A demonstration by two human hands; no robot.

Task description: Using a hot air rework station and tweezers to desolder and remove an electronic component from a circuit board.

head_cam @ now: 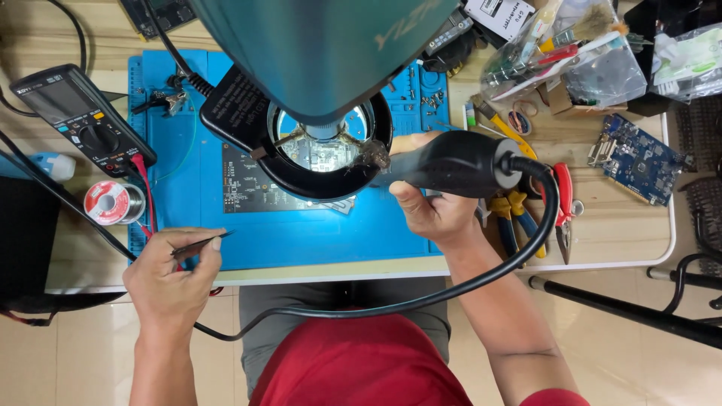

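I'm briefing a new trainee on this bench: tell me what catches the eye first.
At centre, the right hand grips a black hot-air handle, its nozzle under the microscope's ring light over a dark circuit board on the blue mat. Lower left, the left hand pinches black tweezers.

black hot-air handle (451,162) | level, nozzle at lit board | thin dark tweezers (199,243) | over mat edge

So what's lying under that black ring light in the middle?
Through the black ring light a lit patch of a dark circuit board shows, lying on the blue mat. The ring and the teal microscope head hide much of the board.
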